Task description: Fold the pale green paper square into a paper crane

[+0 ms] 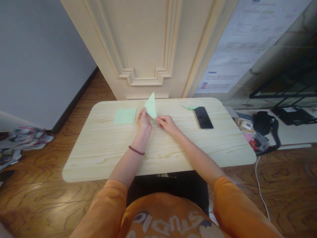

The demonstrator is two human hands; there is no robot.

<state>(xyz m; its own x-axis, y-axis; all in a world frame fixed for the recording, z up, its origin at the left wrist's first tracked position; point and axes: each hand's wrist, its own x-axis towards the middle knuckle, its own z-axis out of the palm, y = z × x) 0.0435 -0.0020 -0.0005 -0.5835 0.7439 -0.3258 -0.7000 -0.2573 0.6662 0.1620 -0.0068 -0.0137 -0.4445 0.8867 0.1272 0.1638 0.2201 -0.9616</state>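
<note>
A light green sheet of paper (151, 106), folded into a triangle, is held up above the table between both hands. My left hand (144, 121) is closed on its left edge, with a dark red bracelet on the wrist. With thumb and finger, my right hand (167, 123) pinches the lower right corner. Left of my left hand lies a stack of square green paper (125, 116). Further right, a small folded green paper piece (190, 107) touches or lies close to the top of a black smartphone (203, 118).
The pale wood-grain table (99, 155) has rounded corners and stands against a cream panelled door or wall (143, 39). A low white shelf (294, 132) with assorted items is at the right. A white cable (260, 185) hangs there. Shoes (27, 137) are on the floor at left.
</note>
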